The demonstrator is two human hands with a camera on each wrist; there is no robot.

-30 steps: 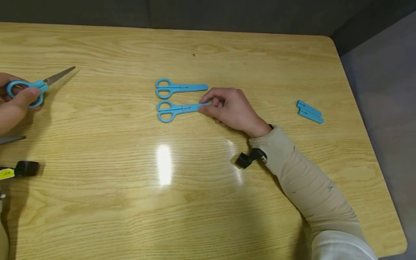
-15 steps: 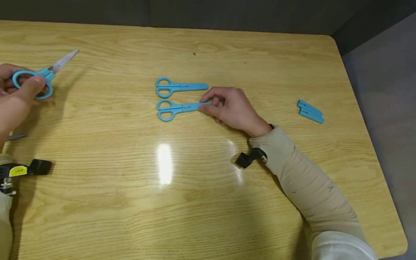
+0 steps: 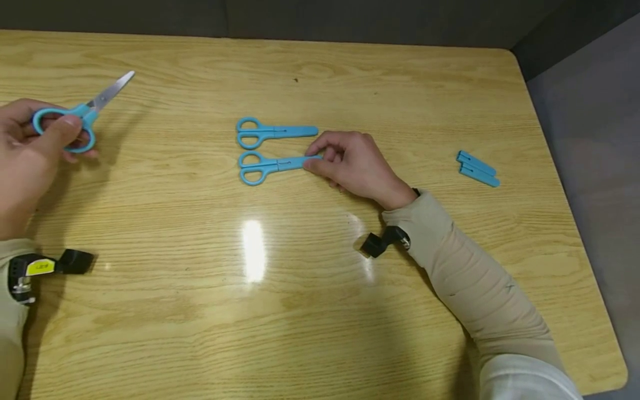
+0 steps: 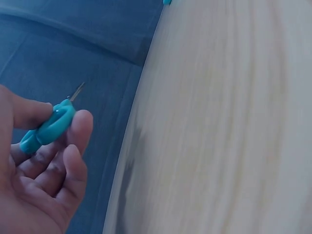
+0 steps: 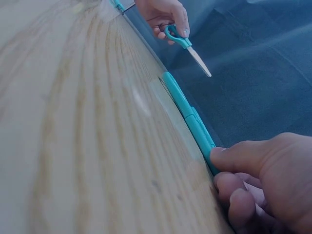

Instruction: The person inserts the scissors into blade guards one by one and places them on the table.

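**Scissors in both hands**

Scissors with bare blades [image 3: 82,114] are hanging above the table at the upper left of the frame, steel tips pointing up and to the right. The left hand [image 3: 30,150] is gripping their blue loops, thumb curled over one ring.

Near the middle of the wooden table [image 3: 300,278], the right hand [image 3: 352,166] is pinching the sheathed tip of the nearer capped scissors [image 3: 270,165], fingers bent around it as the pair lies flat. A second capped pair [image 3: 275,132] is lying just above, parallel, not touching. Two loose blue covers [image 3: 477,169] are sitting side by side toward the right edge.
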